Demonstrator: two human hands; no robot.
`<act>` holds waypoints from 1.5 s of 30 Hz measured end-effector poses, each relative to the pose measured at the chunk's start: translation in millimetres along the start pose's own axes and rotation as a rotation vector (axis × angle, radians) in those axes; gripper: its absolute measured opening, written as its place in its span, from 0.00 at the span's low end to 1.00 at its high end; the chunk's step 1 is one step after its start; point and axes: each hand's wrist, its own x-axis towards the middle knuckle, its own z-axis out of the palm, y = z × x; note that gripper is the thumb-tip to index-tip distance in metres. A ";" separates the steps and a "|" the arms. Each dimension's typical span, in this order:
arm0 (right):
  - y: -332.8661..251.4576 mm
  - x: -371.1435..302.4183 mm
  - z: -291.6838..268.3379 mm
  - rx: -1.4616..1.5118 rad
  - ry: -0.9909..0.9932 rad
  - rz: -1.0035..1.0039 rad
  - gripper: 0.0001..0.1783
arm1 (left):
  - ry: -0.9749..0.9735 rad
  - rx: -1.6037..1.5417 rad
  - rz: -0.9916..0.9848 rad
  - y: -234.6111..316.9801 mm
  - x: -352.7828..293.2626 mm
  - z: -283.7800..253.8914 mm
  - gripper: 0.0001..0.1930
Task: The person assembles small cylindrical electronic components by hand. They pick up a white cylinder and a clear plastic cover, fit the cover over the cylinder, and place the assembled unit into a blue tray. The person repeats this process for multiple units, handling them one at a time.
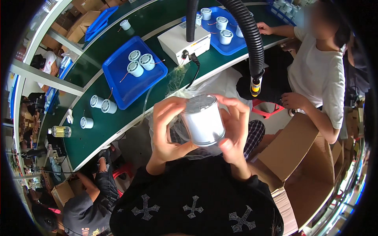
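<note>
Close in front of my chest, I hold a white cylinder in a clear shell between both hands. Its round top, clear and grey, tilts toward the far side. My left hand grips the left wall, with fingers near the top and thumb near the lower edge. My right hand clasps the opposite wall the same way. Ahead on the green bench, a blue tray carries several similar pale cylinders with thin reddish wires. More pale cylinders stand left of the tray.
A white box machine with a black hose stands on the bench. Another hose hangs at right. A second blue tray holds more cylinders beside a seated person. An open carton sits at my right; another person is lower left.
</note>
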 end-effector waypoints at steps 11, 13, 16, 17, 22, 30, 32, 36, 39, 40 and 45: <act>7.9 -5.6 -8.7 -0.057 0.046 -0.071 0.35 | -0.087 -0.194 -0.124 6.8 8.3 5.7 0.43; 11.0 -4.5 -15.7 -0.116 -0.017 -0.105 0.36 | -0.100 -0.303 -0.305 7.6 8.9 5.6 0.45; 15.2 -5.2 -19.9 -0.234 -0.062 -0.132 0.39 | -0.086 -0.370 -0.445 7.9 9.9 6.9 0.44; 14.5 -5.8 -18.3 -0.168 -0.022 -0.090 0.40 | -0.092 -0.350 -0.457 5.5 9.5 6.1 0.43; 15.2 -9.3 -17.7 -0.063 -0.006 -0.015 0.41 | -0.136 -0.357 -0.466 -0.1 9.1 2.8 0.39; 13.4 -8.9 -22.9 -0.096 -0.044 0.007 0.42 | -0.113 -0.499 -0.570 1.6 7.2 3.3 0.39; 13.3 -9.1 -23.5 -0.100 -0.040 0.021 0.42 | -0.132 -0.514 -0.600 0.7 6.7 2.1 0.39; 15.8 -10.2 -24.9 -0.111 -0.020 0.031 0.42 | -0.131 -0.533 -0.639 -2.4 4.8 4.0 0.39; 15.3 -10.4 -25.2 -0.129 -0.023 0.022 0.41 | -0.134 -0.545 -0.624 -5.1 2.9 4.8 0.39; 15.0 -11.2 -25.8 -0.138 -0.024 0.017 0.41 | -0.151 -0.545 -0.631 -5.7 3.3 4.8 0.38; 14.2 -12.4 -27.1 -0.123 -0.029 0.028 0.41 | -0.225 -0.521 -0.627 -10.3 3.0 4.4 0.38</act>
